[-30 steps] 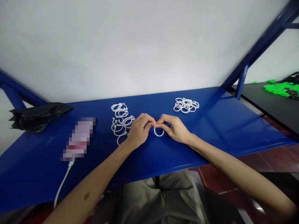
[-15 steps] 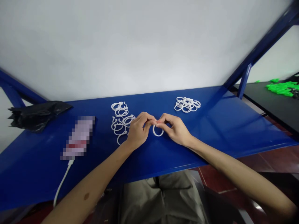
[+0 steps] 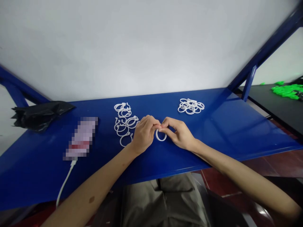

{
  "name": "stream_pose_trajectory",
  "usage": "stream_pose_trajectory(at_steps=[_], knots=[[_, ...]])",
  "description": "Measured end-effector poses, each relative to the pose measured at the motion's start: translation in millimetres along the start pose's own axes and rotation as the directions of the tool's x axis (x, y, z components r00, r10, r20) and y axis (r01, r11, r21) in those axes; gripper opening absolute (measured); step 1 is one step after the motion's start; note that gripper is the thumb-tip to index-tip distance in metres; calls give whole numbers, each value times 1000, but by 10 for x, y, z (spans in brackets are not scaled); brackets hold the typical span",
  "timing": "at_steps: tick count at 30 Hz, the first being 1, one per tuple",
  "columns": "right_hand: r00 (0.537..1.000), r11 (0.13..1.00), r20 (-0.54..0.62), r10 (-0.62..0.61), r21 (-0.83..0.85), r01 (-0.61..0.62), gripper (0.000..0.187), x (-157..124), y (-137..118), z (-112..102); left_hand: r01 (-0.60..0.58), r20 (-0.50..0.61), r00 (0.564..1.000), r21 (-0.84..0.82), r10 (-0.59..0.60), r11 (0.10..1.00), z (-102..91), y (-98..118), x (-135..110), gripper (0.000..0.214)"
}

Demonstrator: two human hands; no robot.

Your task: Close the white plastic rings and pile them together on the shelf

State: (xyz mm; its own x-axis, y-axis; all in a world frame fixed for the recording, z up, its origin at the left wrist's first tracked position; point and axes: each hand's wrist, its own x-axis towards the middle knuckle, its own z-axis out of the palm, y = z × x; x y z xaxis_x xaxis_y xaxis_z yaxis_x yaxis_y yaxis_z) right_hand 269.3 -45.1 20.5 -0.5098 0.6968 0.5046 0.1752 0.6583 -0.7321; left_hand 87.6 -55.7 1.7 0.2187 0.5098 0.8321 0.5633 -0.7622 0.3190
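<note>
Between my hands is a white plastic ring (image 3: 161, 139), its curved part hanging down and its top hidden by my fingertips. My left hand (image 3: 145, 132) pinches it from the left, thumb and forefinger together. From the right, my right hand (image 3: 178, 131) pinches the same ring, and the fingertips of both hands meet. Left of my left hand lie several white rings with open, knobbed ends (image 3: 121, 126), partly covered by that hand. Farther back on the right is a heap of white rings (image 3: 190, 106), which look closed.
The blue table (image 3: 213, 132) stands against a pale wall. On its left are a black plastic bag (image 3: 42, 115) and a blurred-out pale object (image 3: 81, 137) with a white cable (image 3: 65, 183). Bright green pieces (image 3: 287, 90) lie on a black table (image 3: 262, 101) at the right.
The fingers of both hands have shifted slightly around the top of the ring, which is still held between them. The camera view has moved a little.
</note>
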Motion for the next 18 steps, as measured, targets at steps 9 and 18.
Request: stream_pose_trajectory(at_steps=[9,18], knots=[[995,915,-90,-38,-403,-1,17,102,168,-133,180,200,947,321,-253,930,-253,-276,176,32],[851,438,-407,331,-732,-521,21,515,680,-963,154,383,704,739,-598,656,-511,-441,133,29]])
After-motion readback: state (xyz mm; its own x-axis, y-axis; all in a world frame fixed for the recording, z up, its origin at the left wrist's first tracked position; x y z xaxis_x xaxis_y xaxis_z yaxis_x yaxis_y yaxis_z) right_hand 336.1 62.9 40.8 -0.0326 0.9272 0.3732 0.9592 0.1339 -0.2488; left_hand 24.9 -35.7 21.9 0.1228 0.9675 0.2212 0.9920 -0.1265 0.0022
